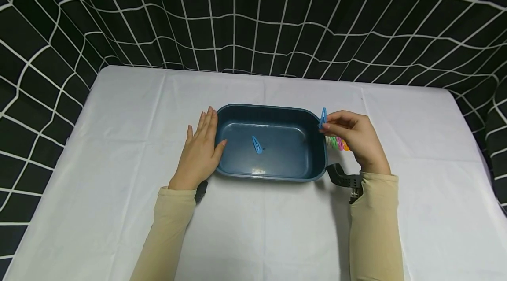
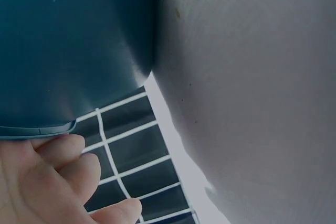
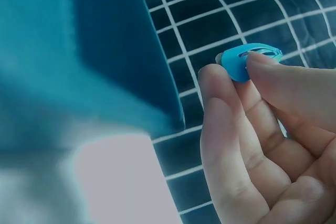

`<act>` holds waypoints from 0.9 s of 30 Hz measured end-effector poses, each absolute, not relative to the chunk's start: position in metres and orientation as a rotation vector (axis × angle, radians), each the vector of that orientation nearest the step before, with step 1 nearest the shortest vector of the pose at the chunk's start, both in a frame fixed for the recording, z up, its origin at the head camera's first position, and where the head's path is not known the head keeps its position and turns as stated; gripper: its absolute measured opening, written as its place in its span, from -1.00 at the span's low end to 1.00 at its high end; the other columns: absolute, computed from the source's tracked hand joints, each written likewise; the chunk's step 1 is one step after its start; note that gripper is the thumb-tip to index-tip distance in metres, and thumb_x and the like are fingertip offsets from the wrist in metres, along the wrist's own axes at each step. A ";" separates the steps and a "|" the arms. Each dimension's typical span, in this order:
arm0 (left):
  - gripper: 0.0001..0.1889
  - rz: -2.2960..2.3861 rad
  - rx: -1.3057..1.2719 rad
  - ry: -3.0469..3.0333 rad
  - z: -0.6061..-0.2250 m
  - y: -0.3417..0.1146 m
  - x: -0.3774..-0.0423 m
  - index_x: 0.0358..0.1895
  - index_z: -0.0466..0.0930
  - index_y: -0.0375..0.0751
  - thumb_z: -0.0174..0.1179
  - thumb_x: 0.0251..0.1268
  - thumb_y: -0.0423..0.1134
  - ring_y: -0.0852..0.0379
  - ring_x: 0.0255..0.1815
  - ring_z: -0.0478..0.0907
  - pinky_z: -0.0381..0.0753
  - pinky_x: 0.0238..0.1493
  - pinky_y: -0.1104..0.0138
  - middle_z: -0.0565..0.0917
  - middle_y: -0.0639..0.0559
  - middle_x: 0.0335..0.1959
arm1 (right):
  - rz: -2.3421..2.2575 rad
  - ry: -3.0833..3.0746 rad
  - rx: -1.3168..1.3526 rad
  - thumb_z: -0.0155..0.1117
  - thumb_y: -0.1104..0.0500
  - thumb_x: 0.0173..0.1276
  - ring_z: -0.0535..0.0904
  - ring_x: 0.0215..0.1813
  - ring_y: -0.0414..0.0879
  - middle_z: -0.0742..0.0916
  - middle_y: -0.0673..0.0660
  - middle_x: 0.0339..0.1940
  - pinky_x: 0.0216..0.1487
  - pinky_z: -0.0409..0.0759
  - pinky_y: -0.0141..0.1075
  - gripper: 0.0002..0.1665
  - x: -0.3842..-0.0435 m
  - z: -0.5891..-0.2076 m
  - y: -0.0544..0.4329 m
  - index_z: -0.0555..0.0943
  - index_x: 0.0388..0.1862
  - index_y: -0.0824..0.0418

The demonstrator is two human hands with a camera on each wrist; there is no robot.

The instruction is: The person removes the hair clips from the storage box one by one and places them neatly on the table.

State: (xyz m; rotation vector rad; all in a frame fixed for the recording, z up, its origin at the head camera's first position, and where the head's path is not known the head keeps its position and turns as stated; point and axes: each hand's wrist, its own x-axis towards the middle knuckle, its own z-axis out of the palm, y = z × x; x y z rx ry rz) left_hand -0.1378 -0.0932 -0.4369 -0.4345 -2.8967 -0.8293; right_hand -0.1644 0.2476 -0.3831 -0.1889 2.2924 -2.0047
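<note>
A blue snap hair clip [image 1: 323,118] is pinched between the thumb and fingers of my right hand [image 1: 354,133], by the right rim of a dark blue plastic basin [image 1: 273,177]. The right wrist view shows this hair clip [image 3: 236,62] held at the fingertips, beside the basin wall [image 3: 126,51]. Another blue hair clip [image 1: 257,144] lies on the basin floor. My left hand [image 1: 200,151] rests on the basin's left rim with its fingers straight and the thumb over the edge. From below, the left wrist view shows its fingers [image 2: 79,174] next to the rim.
Several colourful hair clips [image 1: 338,143] lie in a row on the white-covered table [image 1: 253,228], right of the basin and partly hidden by my right hand. Black cloth with white netting [image 1: 253,21] hangs behind the table and at its sides.
</note>
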 end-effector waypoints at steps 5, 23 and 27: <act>-0.29 -0.825 -0.440 -2.899 -0.437 -0.093 -0.138 0.45 -0.04 -0.41 0.03 0.40 -0.14 -0.09 0.51 -0.15 -0.13 0.33 -0.21 -0.06 -0.17 0.50 | -2.041 2.290 -0.139 0.24 0.45 0.24 0.69 -0.35 -0.19 0.73 0.01 -0.40 -0.25 0.60 -0.43 -0.89 -0.163 -0.387 0.257 0.65 -0.29 0.32; -0.27 -0.852 -0.445 -2.916 -0.435 -0.094 -0.135 0.47 -0.11 -0.39 0.01 0.42 -0.13 -0.07 0.51 -0.20 -0.15 0.34 -0.20 -0.11 -0.15 0.51 | -2.354 2.127 0.058 0.22 0.53 0.20 0.70 -0.41 -0.20 0.76 0.05 -0.44 -0.32 0.61 -0.44 -0.77 -0.153 -0.406 0.285 0.72 -0.37 0.27; -0.27 -0.848 -0.449 -2.918 -0.436 -0.094 -0.136 0.47 -0.12 -0.39 0.01 0.42 -0.13 -0.07 0.51 -0.20 -0.15 0.34 -0.20 -0.11 -0.15 0.51 | -2.431 2.074 0.148 0.21 0.57 0.18 0.70 -0.41 -0.18 0.76 0.09 -0.45 -0.34 0.61 -0.42 -0.76 -0.150 -0.408 0.297 0.72 -0.39 0.31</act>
